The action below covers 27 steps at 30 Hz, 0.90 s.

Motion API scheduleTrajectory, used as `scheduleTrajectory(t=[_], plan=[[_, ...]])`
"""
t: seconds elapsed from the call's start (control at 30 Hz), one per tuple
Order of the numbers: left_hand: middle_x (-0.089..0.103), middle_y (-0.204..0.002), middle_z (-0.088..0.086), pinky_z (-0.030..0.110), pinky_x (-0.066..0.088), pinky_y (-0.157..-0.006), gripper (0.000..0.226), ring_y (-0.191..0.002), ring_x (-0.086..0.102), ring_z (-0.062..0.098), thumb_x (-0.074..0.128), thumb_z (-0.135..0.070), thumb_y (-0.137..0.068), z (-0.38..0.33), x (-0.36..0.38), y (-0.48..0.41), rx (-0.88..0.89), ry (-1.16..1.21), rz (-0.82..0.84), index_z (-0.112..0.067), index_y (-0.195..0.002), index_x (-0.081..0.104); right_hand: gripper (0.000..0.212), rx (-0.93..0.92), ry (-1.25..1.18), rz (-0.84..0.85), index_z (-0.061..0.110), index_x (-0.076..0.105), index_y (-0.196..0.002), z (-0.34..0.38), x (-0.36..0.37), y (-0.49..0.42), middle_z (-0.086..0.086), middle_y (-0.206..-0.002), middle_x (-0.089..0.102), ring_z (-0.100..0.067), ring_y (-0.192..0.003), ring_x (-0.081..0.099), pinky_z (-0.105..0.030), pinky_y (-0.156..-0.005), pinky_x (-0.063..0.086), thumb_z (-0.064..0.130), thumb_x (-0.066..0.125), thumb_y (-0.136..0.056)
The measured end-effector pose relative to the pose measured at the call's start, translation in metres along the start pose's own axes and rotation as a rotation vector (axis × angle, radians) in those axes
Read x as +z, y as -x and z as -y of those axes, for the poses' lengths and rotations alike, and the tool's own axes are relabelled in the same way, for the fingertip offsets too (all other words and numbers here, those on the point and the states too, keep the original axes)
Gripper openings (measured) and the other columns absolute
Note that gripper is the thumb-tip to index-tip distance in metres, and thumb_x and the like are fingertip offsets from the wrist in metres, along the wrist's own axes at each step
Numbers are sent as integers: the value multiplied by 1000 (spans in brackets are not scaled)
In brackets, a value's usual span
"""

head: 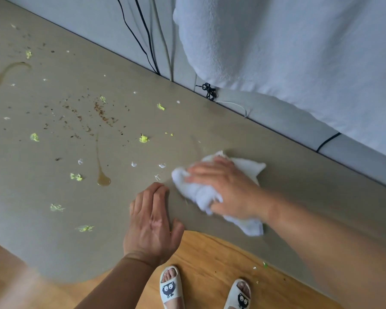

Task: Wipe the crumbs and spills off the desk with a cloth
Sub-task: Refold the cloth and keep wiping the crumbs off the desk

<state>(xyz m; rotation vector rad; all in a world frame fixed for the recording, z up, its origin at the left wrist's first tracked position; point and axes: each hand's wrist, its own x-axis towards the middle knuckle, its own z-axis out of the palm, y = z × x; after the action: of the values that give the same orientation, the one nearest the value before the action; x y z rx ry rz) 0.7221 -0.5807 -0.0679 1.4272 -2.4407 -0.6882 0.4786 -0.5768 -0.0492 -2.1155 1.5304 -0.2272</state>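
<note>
Count: 1 white cloth (201,195), 2 hands, 2 brown spills, about 10 green scraps (143,138), 5 or so white flecks (133,164), 1 scatter of brown crumbs (100,112); the small bits are hard to count exactly.

Right hand (228,190) lies palm-down on the cloth, fingers stretched out and pressing, not clenched. The cloth sits bunched under it on the grey surface (54,253), poking out at the hand's 1, 5 and 9 o'clock. Hand and cloth are motion-blurred, so the thumb's position is unclear.

Left hand (152,221) is flat on the surface, released, fingers together, at the cloth's 8 o'clock, just apart from it.

Pooled streak (103,180) is at the cloth's 9 o'clock; arc spill (9,71) is far out at 10 o'clock. The surface is cut off at the frame's left.
</note>
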Motion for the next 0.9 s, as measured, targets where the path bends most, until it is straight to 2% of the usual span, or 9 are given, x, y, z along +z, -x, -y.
scheduleTrajectory(t=[0.1,0.23,0.3,0.37,0.47,0.57,0.73,0.8,0.9], plan=[[54,-125,12,44,42,-94,60,-107,53,36,52,-31,-71,0,0,0,6,-16,10,-2,-123,58,77,-52,-20,73,32,55,-147,20,19,66,13,-161,41,-3,-151,31,-38,-128,8,31,72,-72],[55,-123,13,47,44,-91,57,-106,52,36,53,-29,-72,-1,1,-1,23,-75,9,-1,-122,61,63,22,-124,-17,30,61,-141,15,15,102,13,-157,44,-4,-150,33,-34,-128,15,32,71,-78],[55,-122,13,46,43,-89,56,-105,52,36,55,-29,-71,-2,2,-2,29,-98,11,-2,-120,61,68,198,-203,-90,32,52,-148,4,2,81,14,-159,42,-5,-150,31,-28,-127,18,41,57,-81],[55,-122,12,46,43,-89,55,-105,52,36,55,-28,-71,-3,3,-1,29,-109,9,-2,-118,61,72,314,-200,-214,23,51,-150,-9,-11,40,5,-158,48,-18,-146,42,-36,-124,26,44,49,-81],[55,-121,13,48,44,-89,53,-105,53,37,55,-28,-71,-4,3,-1,22,-114,8,-2,-117,62,68,386,-93,-295,12,58,-143,-22,-24,-35,-7,-146,60,-33,-131,57,-49,-113,40,37,51,-79],[56,-122,13,48,43,-90,55,-106,53,37,54,-29,-72,-3,4,-2,21,-125,7,-1,-118,62,65,434,-35,-288,16,62,-136,-18,-36,-80,-1,-135,66,-30,-123,60,-44,-106,43,35,50,-75],[55,-122,13,45,42,-90,56,-105,52,37,54,-29,-71,-1,4,0,25,-122,2,-2,-119,61,64,271,16,-210,23,63,-136,4,-10,-25,3,-135,67,-30,-116,62,-43,-104,42,36,56,-74],[55,-122,13,46,42,-90,56,-104,52,37,54,-29,-71,-3,2,-2,26,-119,1,-1,-119,61,64,189,-12,-160,22,64,-135,27,13,24,4,-138,64,-27,-119,61,-47,-110,40,36,57,-73],[57,-122,15,48,43,-89,55,-104,53,38,54,-28,-70,-5,4,-2,16,-142,-6,0,-118,62,62,86,-10,-116,21,63,-136,45,36,73,6,-143,59,-15,-130,55,-41,-120,28,32,60,-76]])
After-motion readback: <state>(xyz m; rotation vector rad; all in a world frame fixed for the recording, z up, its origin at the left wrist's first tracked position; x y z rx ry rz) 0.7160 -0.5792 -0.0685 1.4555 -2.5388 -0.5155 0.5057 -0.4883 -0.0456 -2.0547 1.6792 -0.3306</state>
